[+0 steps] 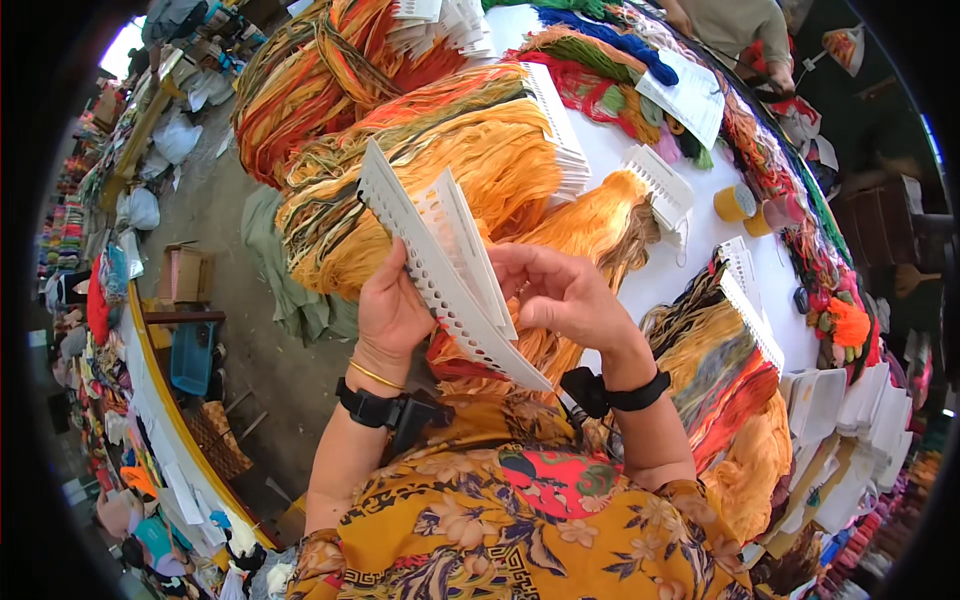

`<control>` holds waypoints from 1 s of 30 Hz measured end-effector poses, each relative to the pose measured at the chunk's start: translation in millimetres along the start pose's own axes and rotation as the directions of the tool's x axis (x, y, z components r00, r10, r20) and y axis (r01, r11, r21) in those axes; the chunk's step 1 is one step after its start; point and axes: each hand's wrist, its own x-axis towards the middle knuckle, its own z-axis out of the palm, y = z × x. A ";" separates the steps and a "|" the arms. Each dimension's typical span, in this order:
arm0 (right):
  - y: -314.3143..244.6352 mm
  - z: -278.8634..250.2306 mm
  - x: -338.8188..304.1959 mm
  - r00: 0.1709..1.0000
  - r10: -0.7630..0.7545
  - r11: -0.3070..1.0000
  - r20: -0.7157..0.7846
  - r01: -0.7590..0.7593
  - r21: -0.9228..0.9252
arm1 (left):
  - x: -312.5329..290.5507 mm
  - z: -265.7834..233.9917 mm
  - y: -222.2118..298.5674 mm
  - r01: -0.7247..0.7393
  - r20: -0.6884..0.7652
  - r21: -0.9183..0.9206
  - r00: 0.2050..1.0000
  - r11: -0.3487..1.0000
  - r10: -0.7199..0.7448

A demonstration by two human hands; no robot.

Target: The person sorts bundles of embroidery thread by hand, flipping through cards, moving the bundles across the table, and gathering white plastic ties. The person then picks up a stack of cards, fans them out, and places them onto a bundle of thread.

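My left hand (385, 310) grips long white cards with punched holes along their edges; the front perforated card (425, 262) slants from upper left to lower right before my chest. A second white card (468, 255) stands fanned apart behind it. My right hand (578, 295) is at the cards' right edge, fingers loosely curved and apart from the thumb; some fingertips are hidden by the card. Orange and red yarn (465, 360) hangs below the cards. Just beyond lies a big bundle of golden, green and black yarn (430, 170) with its own stack of white cards (555, 125).
A white table (700, 215) carries more carded yarn bundles, such as a multicoloured one (700, 370) at right. Thread spools (735, 203) and heaped skeins (845, 322) line its far edge. Another person's hand (780, 77) shows at upper right. On the floor are a cardboard box (187, 273) and blue crate (192, 357).
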 end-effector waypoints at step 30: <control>27.6 -127.3 128.2 0.587 -0.632 0.433 -0.506 -0.274 -0.859 | -13.2 -9.4 33.8 -0.206 -0.347 0.342 0.879 0.917 0.326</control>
